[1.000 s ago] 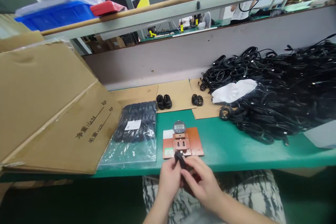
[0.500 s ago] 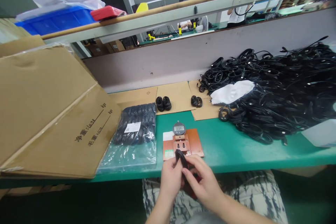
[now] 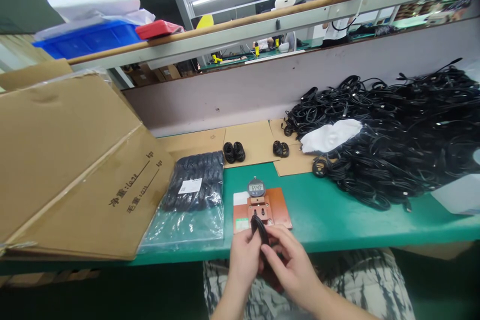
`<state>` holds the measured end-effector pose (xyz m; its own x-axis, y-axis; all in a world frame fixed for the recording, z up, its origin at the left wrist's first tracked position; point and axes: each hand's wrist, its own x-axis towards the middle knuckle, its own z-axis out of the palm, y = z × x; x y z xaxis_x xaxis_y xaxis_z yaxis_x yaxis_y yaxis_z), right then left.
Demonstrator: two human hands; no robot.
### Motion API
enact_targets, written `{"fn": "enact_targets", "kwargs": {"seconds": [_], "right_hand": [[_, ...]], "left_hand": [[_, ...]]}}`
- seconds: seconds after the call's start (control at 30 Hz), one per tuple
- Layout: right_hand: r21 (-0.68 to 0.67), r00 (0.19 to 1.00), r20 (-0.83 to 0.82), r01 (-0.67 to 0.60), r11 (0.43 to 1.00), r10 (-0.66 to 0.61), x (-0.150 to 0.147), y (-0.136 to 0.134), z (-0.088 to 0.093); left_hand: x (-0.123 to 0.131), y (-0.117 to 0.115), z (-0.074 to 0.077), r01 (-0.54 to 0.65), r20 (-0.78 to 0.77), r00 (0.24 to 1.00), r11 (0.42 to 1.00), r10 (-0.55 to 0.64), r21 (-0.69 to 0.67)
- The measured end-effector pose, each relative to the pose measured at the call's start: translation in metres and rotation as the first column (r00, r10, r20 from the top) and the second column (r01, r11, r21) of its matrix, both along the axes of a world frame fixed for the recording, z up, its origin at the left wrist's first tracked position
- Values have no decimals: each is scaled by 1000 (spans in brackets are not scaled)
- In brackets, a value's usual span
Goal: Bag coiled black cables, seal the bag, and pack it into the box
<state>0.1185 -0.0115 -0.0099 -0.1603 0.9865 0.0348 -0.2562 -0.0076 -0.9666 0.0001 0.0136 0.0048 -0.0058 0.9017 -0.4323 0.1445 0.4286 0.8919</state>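
We have a black cable bundle in both hands, at the table's near edge, its upper end in front of the gauge block. Left hand grips it between thumb and fingers; right hand has curled fingers and thumb closed on its other side. Just beyond the fingers we see the orange-brown plate with the dial gauge upright on it.

Room: right of the right hand, the green table lies bare up to the cable heap, white cloth on top. Left of the left hand, only a thin green strip separates plate from plastic bag; the carton blocks farther left. Ahead of the hands, past the gauge, two coil pairs sit apart on cardboard.

Versus half a second ago: gauge digits changed, now much higher; the whole view sits a bit lower in frame. Both hands keep the same grip, cable still between them. Bag, coils and heap haven't moved on the table.
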Motion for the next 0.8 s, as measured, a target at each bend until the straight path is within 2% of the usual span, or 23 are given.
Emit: {"fn": "enact_targets", "kwargs": {"seconds": [0.57,0.67,0.73,0.8], "right_hand": [[-23,1000,-11,-4,1000,4,-2,0,-3],[-2,1000,25,-17,1000,17,-1,-4,-4],[17,994,63,-88,996,87,2,-9,-10],[4,980,82,-181,983,180,5,-14,-18]], "left_hand": [[-1,3,2,39,7,999,999,-40,36],[-3,-8,-2,30,61,998,999,-32,33],[-4,-21,-9,15,96,995,1000,-17,27],[-2,-36,-18,-84,130,988,996,79,32]]}}
